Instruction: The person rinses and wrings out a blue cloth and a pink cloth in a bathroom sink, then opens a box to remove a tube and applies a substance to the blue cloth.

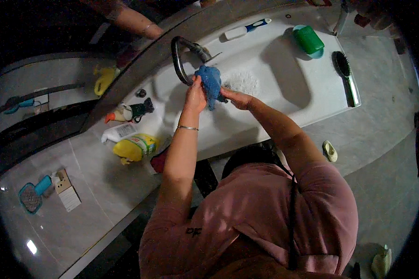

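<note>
A bunched wet blue cloth (210, 83) hangs between my hands over the white sink basin (288, 76). My left hand (195, 96) grips its left side, right beside the spout of the curved dark faucet (177, 59). From the right, my right hand (237, 99) has its fingers closed on the cloth's lower edge; the fingertips are partly hidden. Something dark shows by those fingertips, too small to name. White suds (243, 83) lie in the basin just right of the cloth.
A blue-and-white brush (247, 29) lies on the back rim. To the right are a green soap bar (308, 40) on a dish and a hairbrush (343, 76). Left of the sink stand a spray bottle (125, 113) and a yellow bottle (136, 148). A mirror (46, 83) rises behind.
</note>
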The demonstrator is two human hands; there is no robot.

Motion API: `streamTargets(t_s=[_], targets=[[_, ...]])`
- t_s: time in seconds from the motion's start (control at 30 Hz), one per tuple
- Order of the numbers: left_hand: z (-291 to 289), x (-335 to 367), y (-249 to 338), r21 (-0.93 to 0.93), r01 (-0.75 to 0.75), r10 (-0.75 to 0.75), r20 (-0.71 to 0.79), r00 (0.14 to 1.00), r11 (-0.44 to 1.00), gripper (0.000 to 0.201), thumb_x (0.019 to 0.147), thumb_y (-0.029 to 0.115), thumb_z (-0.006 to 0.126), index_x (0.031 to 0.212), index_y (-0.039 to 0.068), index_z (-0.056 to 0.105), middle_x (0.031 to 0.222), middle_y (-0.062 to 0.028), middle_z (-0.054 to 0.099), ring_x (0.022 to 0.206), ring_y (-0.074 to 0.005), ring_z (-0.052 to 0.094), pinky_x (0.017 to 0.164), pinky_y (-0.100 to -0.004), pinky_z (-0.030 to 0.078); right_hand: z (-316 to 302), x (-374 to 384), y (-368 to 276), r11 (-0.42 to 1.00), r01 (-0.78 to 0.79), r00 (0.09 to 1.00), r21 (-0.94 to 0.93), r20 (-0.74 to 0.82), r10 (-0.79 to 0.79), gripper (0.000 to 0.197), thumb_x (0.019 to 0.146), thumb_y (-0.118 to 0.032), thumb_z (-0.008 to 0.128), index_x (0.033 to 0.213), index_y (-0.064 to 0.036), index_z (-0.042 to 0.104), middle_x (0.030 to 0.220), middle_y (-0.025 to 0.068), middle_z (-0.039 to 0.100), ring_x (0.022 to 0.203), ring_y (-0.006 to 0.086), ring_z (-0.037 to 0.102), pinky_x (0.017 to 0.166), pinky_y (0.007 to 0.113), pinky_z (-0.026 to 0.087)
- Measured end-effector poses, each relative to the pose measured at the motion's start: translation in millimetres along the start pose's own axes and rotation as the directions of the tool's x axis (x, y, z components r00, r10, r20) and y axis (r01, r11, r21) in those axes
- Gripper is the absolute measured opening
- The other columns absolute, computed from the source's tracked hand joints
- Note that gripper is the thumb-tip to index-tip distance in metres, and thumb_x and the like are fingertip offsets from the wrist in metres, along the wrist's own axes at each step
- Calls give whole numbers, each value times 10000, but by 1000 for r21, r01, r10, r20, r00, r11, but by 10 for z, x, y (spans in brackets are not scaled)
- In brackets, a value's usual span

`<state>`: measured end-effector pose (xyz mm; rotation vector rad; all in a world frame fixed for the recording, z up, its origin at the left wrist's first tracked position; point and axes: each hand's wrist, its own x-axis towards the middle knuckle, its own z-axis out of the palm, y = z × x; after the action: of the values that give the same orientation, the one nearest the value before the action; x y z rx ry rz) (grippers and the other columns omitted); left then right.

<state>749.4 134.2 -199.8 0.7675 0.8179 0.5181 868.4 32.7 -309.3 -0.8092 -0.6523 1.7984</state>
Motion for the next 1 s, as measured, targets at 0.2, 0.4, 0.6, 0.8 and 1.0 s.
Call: streamTargets(t_s=[0.2, 0.4, 0.6, 0.8, 1.0], targets=[[-415, 81, -17, -76, 11, -8, 35, 999, 997, 416, 936, 403, 409, 1236, 115, 436, 1201, -61, 503, 1091, -228, 492, 952, -396, 390, 160, 0, -174, 945, -137, 983, 297, -77, 167, 712, 792, -475, 638, 1294, -25, 412, 1250, 111, 502, 1150, 215, 475, 958, 387, 377], [-373, 19, -103, -240, 82, -118, -138, 983, 967, 461, 913, 459, 391, 1206, 109, 454, 1201, -85, 522, 1128, -258, 487, 997, -439, 358, 67, 137, -360, 952, 111, 970, 284, -241, -41, 550, 781, -250, 706, 1214, -5, 469, 1033, 94, 609, 859, 185, 619, 689, 306, 525], [-683, 127, -420, -455, 96, -174, -133, 976, 885, 631, 850, 582, 434, 1261, 105, 398, 1261, -132, 435, 1133, -328, 434, 983, -538, 345, 873, 192, -520, 538, 112, 809, -835, -237, -537, 464, 766, -396, 673, 1063, -55, 570, 946, 149, 623, 871, 272, 616, 702, 377, 491], [-957, 327, -601, -593, 469, -226, 438, 870, 654, 402, 922, 427, 425, 1151, 108, 509, 1051, -61, 569, 1016, -232, 509, 943, -376, 399, 1035, 198, -465, 41, 319, 754, -947, 227, -617, 233, 772, -344, 622, 891, -144, 635, 896, 79, 610, 888, 306, 585, 744, 438, 475], [147, 156, -416, -370, 281, -253, 122, 960, 885, 326, 926, 394, 434, 1114, 141, 515, 1082, -47, 560, 1037, -210, 507, 918, -385, 402, 560, 391, -457, 513, -289, 649, -808, -560, -515, 334, 842, -417, 517, 836, -102, 627, 890, 123, 601, 806, 344, 600, 682, 419, 484]])
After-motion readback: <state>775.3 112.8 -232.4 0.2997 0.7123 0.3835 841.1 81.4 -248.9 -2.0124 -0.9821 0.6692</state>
